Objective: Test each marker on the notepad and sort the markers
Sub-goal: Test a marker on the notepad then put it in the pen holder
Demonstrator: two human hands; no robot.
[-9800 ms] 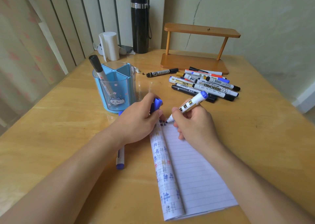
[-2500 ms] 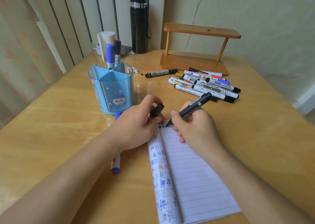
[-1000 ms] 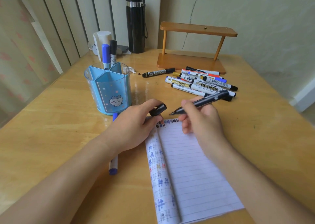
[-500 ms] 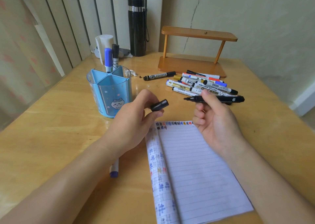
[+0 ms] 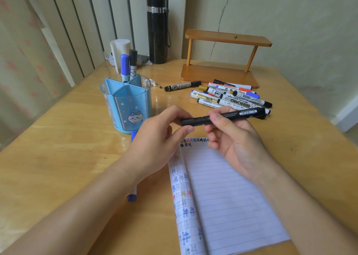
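Observation:
A black marker [image 5: 240, 113] is held level above the top of the lined notepad [image 5: 228, 200]. My right hand [image 5: 236, 138] grips its barrel between thumb and fingers. My left hand [image 5: 157, 142] pinches the black cap [image 5: 190, 122], which sits on the marker's tip end. A pile of several markers [image 5: 232, 97] lies behind my hands. The blue divided pen holder [image 5: 126, 103] holds a blue marker [image 5: 125, 66] and a black-capped one [image 5: 133, 62]. Coloured test marks [image 5: 193, 140] run along the notepad's top edge.
A blue-capped marker [image 5: 132, 195] lies on the table under my left forearm. A single black marker [image 5: 182, 85] lies apart from the pile. A wooden shelf stand [image 5: 222, 59], a black flask [image 5: 157, 30] and a white cup [image 5: 121, 51] stand at the back.
The right hand lifted the black marker off the notepad and turned it level. The left hand brought the cap over and it now sits on the tip.

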